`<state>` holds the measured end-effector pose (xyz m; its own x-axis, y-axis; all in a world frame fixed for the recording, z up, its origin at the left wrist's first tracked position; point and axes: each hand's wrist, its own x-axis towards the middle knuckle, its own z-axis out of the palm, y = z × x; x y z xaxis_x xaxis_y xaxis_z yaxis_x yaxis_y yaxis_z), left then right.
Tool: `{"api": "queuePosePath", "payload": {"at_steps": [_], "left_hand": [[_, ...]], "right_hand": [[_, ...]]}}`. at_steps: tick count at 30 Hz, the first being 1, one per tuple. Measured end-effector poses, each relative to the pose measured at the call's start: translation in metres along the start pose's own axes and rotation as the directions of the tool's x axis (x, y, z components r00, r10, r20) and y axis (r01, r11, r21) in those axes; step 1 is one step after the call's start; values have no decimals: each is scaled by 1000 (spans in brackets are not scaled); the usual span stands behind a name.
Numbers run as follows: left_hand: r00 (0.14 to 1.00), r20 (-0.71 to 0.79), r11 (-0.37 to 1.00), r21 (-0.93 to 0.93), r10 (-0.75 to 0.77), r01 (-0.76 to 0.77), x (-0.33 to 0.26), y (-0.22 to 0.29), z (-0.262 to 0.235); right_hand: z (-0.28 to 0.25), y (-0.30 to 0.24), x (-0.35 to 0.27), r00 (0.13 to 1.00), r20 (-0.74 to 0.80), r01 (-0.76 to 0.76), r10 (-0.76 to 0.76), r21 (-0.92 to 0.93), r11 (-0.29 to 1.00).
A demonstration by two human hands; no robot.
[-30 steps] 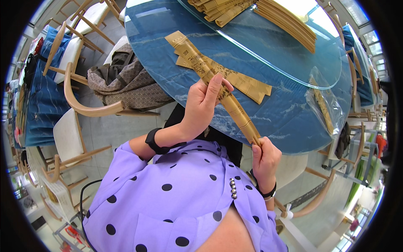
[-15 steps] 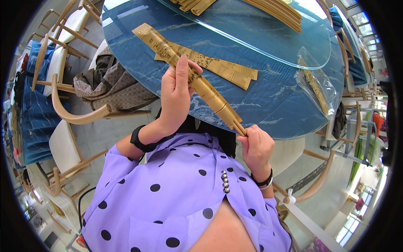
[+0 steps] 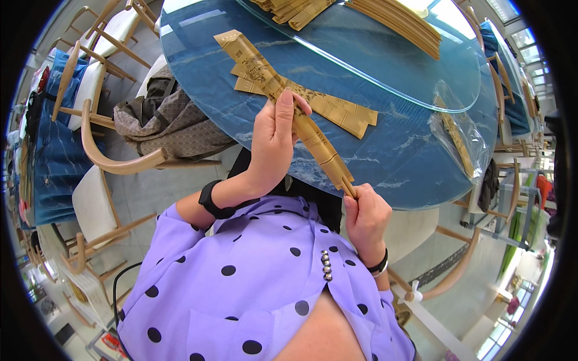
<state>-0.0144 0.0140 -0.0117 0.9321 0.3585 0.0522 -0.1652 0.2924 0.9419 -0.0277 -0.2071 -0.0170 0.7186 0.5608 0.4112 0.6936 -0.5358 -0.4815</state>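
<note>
A long gold paper sleeve (image 3: 316,143) with dark print slants across in front of me, its far end over the table. My left hand (image 3: 274,141) is closed around its middle, thumb on top. A pair of brown chopsticks (image 3: 348,189) shows a short way out of the sleeve's near end. My right hand (image 3: 368,218) pinches those protruding ends; the rest of the sticks is hidden inside the paper. Beyond my left hand, flat gold paper sleeves (image 3: 346,113) lie overlapping on the blue table (image 3: 400,159), partly behind the held one.
A raised glass turntable (image 3: 385,75) carries a stack of gold sleeves (image 3: 400,27) and a looser gold pile (image 3: 292,11). At the table's right lies a clear plastic bag (image 3: 460,135) with a gold strip inside. A wooden chair (image 3: 114,163) holding a patterned bag (image 3: 180,117) stands left.
My left hand and the sleeve have moved right and toward my right hand, and the sleeve tilts more steeply. My right hand has hardly moved. The view has shifted slightly.
</note>
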Motion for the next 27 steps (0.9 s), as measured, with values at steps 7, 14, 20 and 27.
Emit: {"api": "queuePosePath", "payload": {"at_steps": [7,14,20,27], "left_hand": [[984,-145,994,-33,103,-109,13,10,-7],[958,-239,977,-101,160,-189,50,20,-45],[929,-325,967,-115,179,-227,56,19,-44],[979,-177,990,-89,96,-113,34,9,-25]], "right_hand": [[-7,2,-6,998,58,21,-22,20,1000],[-14,5,-13,989,149,-3,-9,81,997],[-15,4,-11,985,174,2,-12,60,998],[-16,2,-8,988,155,13,-21,49,999]]}}
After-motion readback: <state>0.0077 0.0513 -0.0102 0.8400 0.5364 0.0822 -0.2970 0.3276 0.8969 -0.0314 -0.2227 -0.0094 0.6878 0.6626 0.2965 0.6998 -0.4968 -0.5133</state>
